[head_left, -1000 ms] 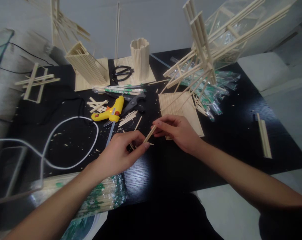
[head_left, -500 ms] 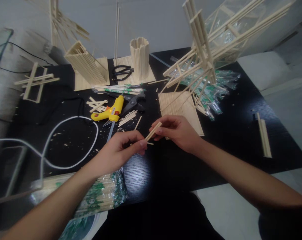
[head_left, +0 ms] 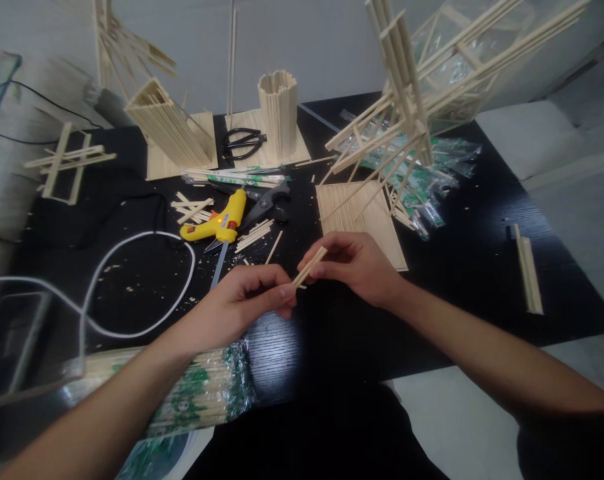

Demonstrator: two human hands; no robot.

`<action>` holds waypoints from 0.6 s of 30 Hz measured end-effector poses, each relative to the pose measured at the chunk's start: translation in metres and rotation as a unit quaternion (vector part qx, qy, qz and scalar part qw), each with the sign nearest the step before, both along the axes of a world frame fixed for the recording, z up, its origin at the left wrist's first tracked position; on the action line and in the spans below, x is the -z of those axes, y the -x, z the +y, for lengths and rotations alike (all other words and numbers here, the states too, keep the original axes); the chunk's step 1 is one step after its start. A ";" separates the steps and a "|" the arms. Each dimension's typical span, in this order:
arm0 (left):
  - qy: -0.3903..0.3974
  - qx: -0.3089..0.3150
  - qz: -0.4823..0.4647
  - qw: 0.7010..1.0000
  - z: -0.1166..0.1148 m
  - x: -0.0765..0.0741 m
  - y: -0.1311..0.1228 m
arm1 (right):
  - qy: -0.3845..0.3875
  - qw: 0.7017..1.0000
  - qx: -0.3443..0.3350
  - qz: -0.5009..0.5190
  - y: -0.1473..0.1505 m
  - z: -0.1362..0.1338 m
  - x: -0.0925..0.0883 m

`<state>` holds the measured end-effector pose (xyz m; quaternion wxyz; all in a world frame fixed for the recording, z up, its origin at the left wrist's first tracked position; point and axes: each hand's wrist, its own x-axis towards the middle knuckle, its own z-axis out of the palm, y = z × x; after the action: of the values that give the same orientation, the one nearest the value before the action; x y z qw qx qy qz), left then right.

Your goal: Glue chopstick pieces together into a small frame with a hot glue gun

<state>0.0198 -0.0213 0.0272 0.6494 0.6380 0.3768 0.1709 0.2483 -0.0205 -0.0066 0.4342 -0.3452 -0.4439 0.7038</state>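
Observation:
Between my two hands are short wooden sticks (head_left: 309, 265), held together and slanting up to the right. My left hand (head_left: 255, 293) pinches their lower end between thumb and fingers. At the upper end, my right hand (head_left: 349, 263) closes on them with thumb and fingertips. How many sticks there are I cannot tell. Just beyond my right hand lies a flat panel of sticks (head_left: 372, 230). Left of my hands are a yellow glue gun (head_left: 219, 223), dark-handled cutters (head_left: 267, 203) and a small pile of cut stick pieces (head_left: 253, 235).
Behind stand a round stick tower (head_left: 278, 120) and a slanted one (head_left: 172, 130), with black scissors (head_left: 243, 143) between. A tall stick frame (head_left: 407, 100) leans at the right over plastic wrappers (head_left: 427, 187). A white cable (head_left: 99, 267) loops left; a wrapped stick bundle (head_left: 197, 393) lies in front.
My left hand has shifted very slightly to the right, and the held sticks have moved a touch with it. Both hands keep their grip; the view has tilted a little.

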 end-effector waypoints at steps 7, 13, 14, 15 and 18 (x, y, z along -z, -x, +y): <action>-0.004 0.012 0.007 1.000 0.000 0.001 0.001 | -0.020 0.999 -0.023 -0.034 0.000 -0.003 0.001; 0.003 0.011 -0.002 1.000 0.000 0.001 0.002 | -0.019 0.999 -0.020 -0.034 0.000 -0.004 0.000; 0.003 0.010 -0.003 1.000 0.000 0.001 0.002 | -0.017 0.999 -0.019 -0.030 0.001 -0.004 0.000; 0.003 0.009 -0.004 1.000 0.000 0.001 0.002 | -0.016 0.999 -0.020 -0.027 0.001 -0.003 0.000; -0.001 0.007 -0.004 1.000 -0.001 0.002 0.001 | -0.018 0.999 -0.021 -0.022 0.001 -0.003 0.000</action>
<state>0.0192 -0.0222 0.0252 0.6516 0.6406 0.3693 0.1694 0.2473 -0.0232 -0.0070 0.4161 -0.3433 -0.4727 0.6968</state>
